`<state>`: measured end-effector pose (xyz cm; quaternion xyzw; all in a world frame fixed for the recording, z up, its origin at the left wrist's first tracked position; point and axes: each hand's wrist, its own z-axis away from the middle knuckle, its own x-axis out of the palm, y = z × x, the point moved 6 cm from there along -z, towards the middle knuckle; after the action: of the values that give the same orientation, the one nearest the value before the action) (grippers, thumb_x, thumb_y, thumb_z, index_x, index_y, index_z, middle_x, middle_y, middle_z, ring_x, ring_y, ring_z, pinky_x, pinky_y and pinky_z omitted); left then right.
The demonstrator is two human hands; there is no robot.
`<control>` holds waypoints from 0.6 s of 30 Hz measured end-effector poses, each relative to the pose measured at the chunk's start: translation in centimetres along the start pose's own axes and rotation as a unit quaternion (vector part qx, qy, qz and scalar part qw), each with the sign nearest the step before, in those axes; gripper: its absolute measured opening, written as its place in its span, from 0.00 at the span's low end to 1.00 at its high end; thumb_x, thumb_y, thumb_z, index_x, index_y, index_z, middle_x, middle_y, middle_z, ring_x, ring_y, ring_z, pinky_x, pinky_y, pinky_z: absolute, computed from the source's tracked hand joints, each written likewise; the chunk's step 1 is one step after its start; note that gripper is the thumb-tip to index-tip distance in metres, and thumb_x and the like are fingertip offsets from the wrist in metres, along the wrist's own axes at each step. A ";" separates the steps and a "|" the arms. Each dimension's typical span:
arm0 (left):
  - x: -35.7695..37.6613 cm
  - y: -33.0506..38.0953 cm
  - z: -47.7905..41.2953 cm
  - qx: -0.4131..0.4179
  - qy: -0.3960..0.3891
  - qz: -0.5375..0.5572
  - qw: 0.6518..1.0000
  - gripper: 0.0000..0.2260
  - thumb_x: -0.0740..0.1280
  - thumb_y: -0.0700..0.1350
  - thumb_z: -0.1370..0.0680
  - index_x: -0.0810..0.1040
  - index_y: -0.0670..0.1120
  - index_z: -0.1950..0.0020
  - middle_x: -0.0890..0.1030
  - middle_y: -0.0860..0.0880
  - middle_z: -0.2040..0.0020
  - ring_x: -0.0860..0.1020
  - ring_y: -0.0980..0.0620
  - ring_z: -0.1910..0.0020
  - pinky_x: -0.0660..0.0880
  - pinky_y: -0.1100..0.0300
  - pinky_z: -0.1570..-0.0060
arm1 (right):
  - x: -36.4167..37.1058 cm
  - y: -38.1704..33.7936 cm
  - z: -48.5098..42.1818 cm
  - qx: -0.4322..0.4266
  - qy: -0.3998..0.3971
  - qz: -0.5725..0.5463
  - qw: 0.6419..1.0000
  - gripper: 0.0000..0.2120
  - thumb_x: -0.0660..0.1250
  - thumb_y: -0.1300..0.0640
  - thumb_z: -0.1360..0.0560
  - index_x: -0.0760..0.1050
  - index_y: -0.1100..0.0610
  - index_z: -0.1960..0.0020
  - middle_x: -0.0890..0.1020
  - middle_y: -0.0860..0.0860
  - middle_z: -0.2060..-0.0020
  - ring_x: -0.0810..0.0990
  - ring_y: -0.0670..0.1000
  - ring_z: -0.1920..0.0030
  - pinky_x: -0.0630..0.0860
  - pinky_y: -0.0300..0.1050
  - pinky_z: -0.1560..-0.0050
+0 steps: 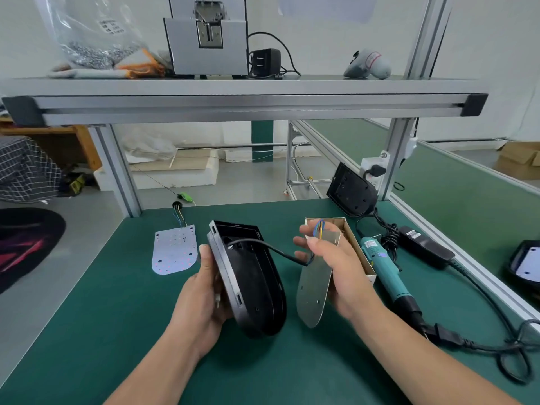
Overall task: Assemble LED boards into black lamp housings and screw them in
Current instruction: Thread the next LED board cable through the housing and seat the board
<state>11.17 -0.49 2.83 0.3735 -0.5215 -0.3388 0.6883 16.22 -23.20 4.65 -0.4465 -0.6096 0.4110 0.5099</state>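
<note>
Left hand (204, 287) up close, fingers curled round the black housing (251, 287) — tilted on edge, middle of the green surface (117, 317). Right hand (336, 264) just right of it, fingers pinching 1 LED board (314, 290) — cable (277, 249) joins them.

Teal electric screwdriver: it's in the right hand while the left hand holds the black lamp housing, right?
No: the head view shows the teal electric screwdriver lying on the green mat; the right hand holds a silver LED board instead.
</note>
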 end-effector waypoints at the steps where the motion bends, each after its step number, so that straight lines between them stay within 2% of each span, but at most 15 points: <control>1: 0.0 0.1 0.1 0.002 0.000 -0.006 1.000 0.32 0.65 0.75 0.35 0.90 0.52 0.50 0.88 0.42 0.44 0.88 0.44 0.48 0.85 0.48 0.57 | 0.0 -0.1 0.0 -0.001 -0.002 0.006 1.000 0.23 0.77 0.46 0.32 0.82 0.48 0.37 0.83 0.48 0.36 0.82 0.60 0.36 0.71 0.71 0.27; 3: 0.1 0.0 0.2 0.001 0.006 -0.013 1.000 0.33 0.64 0.75 0.34 0.90 0.50 0.49 0.88 0.41 0.44 0.88 0.42 0.50 0.84 0.49 0.63 | 0.2 -0.6 0.0 -0.009 -0.011 0.015 1.000 0.27 0.77 0.45 0.32 0.80 0.45 0.33 0.82 0.45 0.34 0.81 0.59 0.35 0.70 0.68 0.26; 5: 0.0 0.0 0.2 -0.005 0.011 -0.010 1.000 0.32 0.62 0.75 0.31 0.90 0.51 0.49 0.88 0.43 0.44 0.88 0.43 0.50 0.84 0.50 0.63 | 0.4 -1.0 0.0 -0.021 -0.030 0.023 0.999 0.31 0.77 0.45 0.32 0.77 0.40 0.29 0.81 0.42 0.33 0.81 0.53 0.33 0.71 0.62 0.24; 8: 0.2 0.1 0.2 -0.018 -0.009 0.018 1.000 0.28 0.59 0.73 0.26 0.90 0.56 0.50 0.89 0.47 0.45 0.89 0.49 0.52 0.84 0.53 0.64 | 0.7 -2.0 0.3 -0.057 -0.060 0.067 0.994 0.38 0.77 0.44 0.32 0.70 0.39 0.24 0.78 0.38 0.31 0.79 0.47 0.31 0.76 0.51 0.29; 10: -0.1 0.1 0.1 -0.027 -0.003 0.028 0.999 0.25 0.61 0.71 0.25 0.91 0.55 0.51 0.89 0.48 0.47 0.89 0.50 0.53 0.84 0.53 0.65 | 0.9 -3.1 0.5 -0.104 -0.077 0.130 0.983 0.39 0.76 0.44 0.29 0.67 0.41 0.21 0.74 0.40 0.28 0.77 0.46 0.29 0.76 0.43 0.31; 12: -0.4 0.2 0.0 -0.032 0.003 0.020 0.999 0.23 0.66 0.67 0.23 0.90 0.50 0.53 0.88 0.49 0.50 0.88 0.49 0.58 0.83 0.53 0.66 | 1.2 -3.7 0.7 -0.145 -0.082 0.187 0.968 0.36 0.76 0.43 0.28 0.66 0.38 0.23 0.71 0.47 0.28 0.74 0.48 0.29 0.72 0.38 0.30; 13: -0.5 0.2 -0.1 -0.032 0.000 0.009 0.999 0.20 0.68 0.63 0.21 0.88 0.48 0.56 0.86 0.49 0.54 0.86 0.48 0.62 0.83 0.52 0.66 | 1.3 -3.8 0.8 -0.158 -0.082 0.203 0.963 0.35 0.77 0.42 0.29 0.67 0.38 0.25 0.71 0.49 0.29 0.74 0.49 0.28 0.71 0.38 0.31; 15: -0.8 0.1 -0.4 -0.030 -0.004 -0.005 1.000 0.18 0.67 0.56 0.17 0.80 0.47 0.61 0.76 0.48 0.63 0.81 0.48 0.67 0.83 0.50 0.64 | 1.6 -3.7 1.0 -0.180 -0.079 0.230 0.953 0.36 0.79 0.42 0.31 0.67 0.43 0.28 0.70 0.48 0.30 0.71 0.50 0.26 0.70 0.43 0.27; 16: -0.9 0.1 -0.5 -0.027 -0.006 -0.007 1.000 0.17 0.67 0.53 0.16 0.78 0.48 0.62 0.72 0.49 0.65 0.79 0.49 0.68 0.83 0.50 0.62 | 1.6 -3.7 1.1 -0.194 -0.078 0.250 0.945 0.37 0.79 0.41 0.31 0.67 0.46 0.28 0.69 0.46 0.29 0.69 0.51 0.25 0.68 0.46 0.25; 18: -0.8 0.4 -0.5 -0.014 -0.021 -0.020 0.999 0.15 0.66 0.50 0.15 0.82 0.49 0.60 0.70 0.52 0.66 0.80 0.50 0.67 0.83 0.51 0.60 | 1.8 -3.9 1.2 -0.211 -0.095 0.287 0.930 0.40 0.79 0.41 0.30 0.66 0.49 0.25 0.65 0.43 0.24 0.64 0.51 0.21 0.65 0.47 0.22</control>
<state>11.54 0.49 2.73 0.3673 -0.5236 -0.3676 0.6751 14.37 -22.55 8.64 -0.6583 -0.5740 0.4422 0.2038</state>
